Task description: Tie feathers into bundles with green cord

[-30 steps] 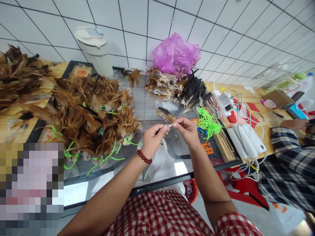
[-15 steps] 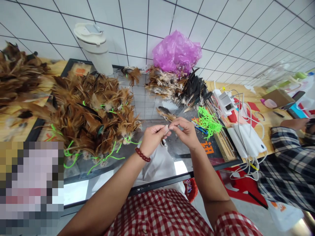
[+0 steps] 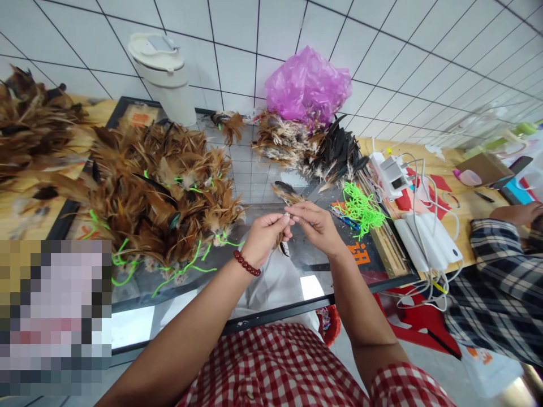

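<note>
My left hand (image 3: 269,230), with a dark red bead bracelet (image 3: 246,264) at its wrist, is closed on a small feather bunch (image 3: 284,247). The bunch's brown and black tips hang below the fingers, and its pale quill ends show at the fingertips. Touching those ends, my right hand (image 3: 313,225) is pinched shut; what its fingers hold is too small to make out. Just beyond the hands lie some loose feathers (image 3: 288,193). Brown feather bunches (image 3: 169,192) tied with green string are heaped on the left. A tangle of bright green string (image 3: 360,209) lies to the right.
A white lidded cup (image 3: 167,79) stands by the tiled wall. Black feathers (image 3: 337,150) and a purple plastic bag (image 3: 307,85) lie at the back. White chargers and a power strip (image 3: 428,240) with cables are on the right, near another person's plaid sleeve (image 3: 504,243).
My right fingers have shifted slightly over the quill ends, and more of the feather tips shows below my left hand. The view has moved a little.
</note>
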A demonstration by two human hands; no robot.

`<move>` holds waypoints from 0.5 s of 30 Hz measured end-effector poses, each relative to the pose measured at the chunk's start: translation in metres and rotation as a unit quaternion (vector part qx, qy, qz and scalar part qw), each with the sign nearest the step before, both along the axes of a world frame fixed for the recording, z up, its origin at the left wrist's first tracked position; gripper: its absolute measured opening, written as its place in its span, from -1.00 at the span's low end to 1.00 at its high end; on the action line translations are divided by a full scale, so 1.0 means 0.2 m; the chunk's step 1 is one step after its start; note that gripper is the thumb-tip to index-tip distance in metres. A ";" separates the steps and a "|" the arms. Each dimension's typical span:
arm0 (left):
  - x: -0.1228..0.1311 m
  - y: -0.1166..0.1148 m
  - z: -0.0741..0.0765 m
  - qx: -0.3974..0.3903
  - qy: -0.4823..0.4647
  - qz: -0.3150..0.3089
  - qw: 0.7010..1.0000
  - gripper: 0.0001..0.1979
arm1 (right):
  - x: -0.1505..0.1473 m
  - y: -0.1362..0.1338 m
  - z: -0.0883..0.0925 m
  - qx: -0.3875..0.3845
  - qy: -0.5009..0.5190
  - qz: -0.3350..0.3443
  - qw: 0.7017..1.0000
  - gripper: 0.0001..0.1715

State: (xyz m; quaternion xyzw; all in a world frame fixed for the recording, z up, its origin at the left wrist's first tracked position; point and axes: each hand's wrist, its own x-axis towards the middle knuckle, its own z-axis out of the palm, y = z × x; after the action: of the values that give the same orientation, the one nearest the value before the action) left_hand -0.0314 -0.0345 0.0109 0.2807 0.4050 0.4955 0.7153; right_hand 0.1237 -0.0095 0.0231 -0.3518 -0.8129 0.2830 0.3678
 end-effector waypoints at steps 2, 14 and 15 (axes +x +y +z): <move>0.01 0.00 0.00 0.002 0.002 0.004 1.000 -0.76 | 0.01 0.01 -0.01 -0.002 -0.006 -0.001 1.000 -0.67; -0.01 0.03 -0.04 -0.028 -0.088 0.102 0.990 -0.72 | 0.18 0.09 -0.07 -0.041 -0.199 -0.273 0.940 -0.82; -0.01 0.03 -0.04 -0.029 -0.091 0.103 0.990 -0.72 | 0.18 0.08 -0.07 -0.049 -0.220 -0.268 0.937 -0.82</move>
State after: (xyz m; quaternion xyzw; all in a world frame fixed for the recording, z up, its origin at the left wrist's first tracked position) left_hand -0.0329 -0.0281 0.0037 0.1700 0.3790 0.5777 0.7026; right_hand 0.1589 0.0074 0.0095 -0.6275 -0.7344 0.1288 0.2243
